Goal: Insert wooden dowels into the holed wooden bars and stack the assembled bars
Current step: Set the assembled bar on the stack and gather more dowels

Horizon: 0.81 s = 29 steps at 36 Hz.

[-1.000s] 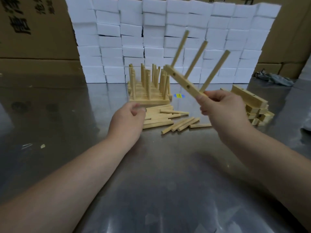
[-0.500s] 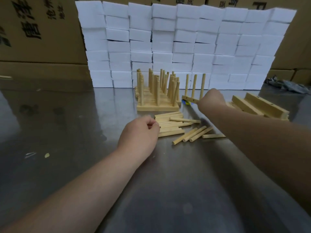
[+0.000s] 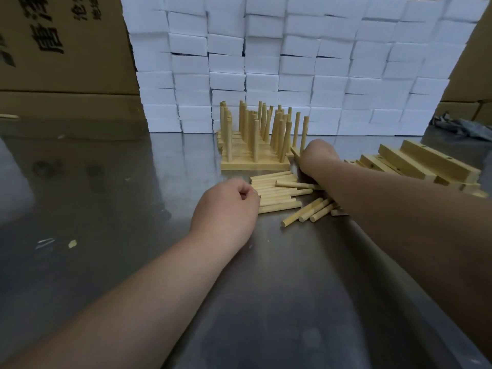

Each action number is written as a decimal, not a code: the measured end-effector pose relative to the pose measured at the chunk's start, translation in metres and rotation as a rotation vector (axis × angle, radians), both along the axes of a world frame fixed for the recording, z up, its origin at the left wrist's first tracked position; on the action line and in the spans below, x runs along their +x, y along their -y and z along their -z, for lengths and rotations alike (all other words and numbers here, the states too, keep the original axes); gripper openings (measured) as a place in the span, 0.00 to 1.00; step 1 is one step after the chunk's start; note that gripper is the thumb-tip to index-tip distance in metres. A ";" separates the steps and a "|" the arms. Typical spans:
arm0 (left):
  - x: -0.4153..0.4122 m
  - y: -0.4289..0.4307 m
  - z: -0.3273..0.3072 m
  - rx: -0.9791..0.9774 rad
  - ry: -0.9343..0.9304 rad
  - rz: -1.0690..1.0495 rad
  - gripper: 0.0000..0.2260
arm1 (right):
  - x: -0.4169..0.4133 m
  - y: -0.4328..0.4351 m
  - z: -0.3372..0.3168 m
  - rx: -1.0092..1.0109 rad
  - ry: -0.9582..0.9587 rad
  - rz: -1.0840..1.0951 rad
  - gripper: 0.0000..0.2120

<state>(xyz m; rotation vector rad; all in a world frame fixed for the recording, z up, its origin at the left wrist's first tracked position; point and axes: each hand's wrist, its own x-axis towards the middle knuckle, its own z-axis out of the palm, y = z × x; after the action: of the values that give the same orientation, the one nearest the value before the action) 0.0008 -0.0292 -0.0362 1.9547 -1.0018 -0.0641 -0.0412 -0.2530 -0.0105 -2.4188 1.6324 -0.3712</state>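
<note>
A block of assembled bars with upright dowels stands side by side at the table's middle. My right hand reaches to its right side, closed on the near end of one more doweled bar that sits against the block, its dowels upright. Loose dowels lie in a pile in front of the block. My left hand rests curled at the pile's left end, fingertips touching dowel ends; whether it grips one is hidden. Bare holed bars are heaped at the right.
A wall of white foam blocks stands right behind the assembled bars. Cardboard boxes rise at the back left and right. The metal table has small scraps at the left. A dark cloth lies far right.
My right hand carried the three-dowel bar from the air down and forward, setting it against the right side of the assembled block. My left hand stayed at the dowel pile.
</note>
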 end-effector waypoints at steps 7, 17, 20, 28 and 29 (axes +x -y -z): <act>0.000 0.001 0.000 0.022 0.038 -0.014 0.08 | 0.000 0.013 0.007 0.035 0.195 -0.108 0.15; -0.001 0.000 -0.001 0.048 0.061 -0.002 0.08 | -0.007 0.006 -0.001 0.023 0.048 -0.127 0.16; -0.001 0.001 -0.001 0.068 0.126 -0.012 0.10 | -0.024 0.009 -0.016 -0.123 0.033 -0.137 0.17; -0.004 -0.002 -0.003 0.227 0.215 -0.047 0.11 | -0.117 0.030 -0.047 -0.299 -0.268 0.007 0.11; -0.004 -0.002 -0.004 0.232 0.213 -0.047 0.11 | -0.128 0.031 -0.045 -0.286 -0.314 0.042 0.14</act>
<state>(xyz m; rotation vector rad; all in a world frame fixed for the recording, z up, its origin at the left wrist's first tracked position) -0.0036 -0.0272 -0.0326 2.2321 -1.1263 0.0585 -0.1694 -0.2843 0.0348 -2.7747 1.8718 -0.2554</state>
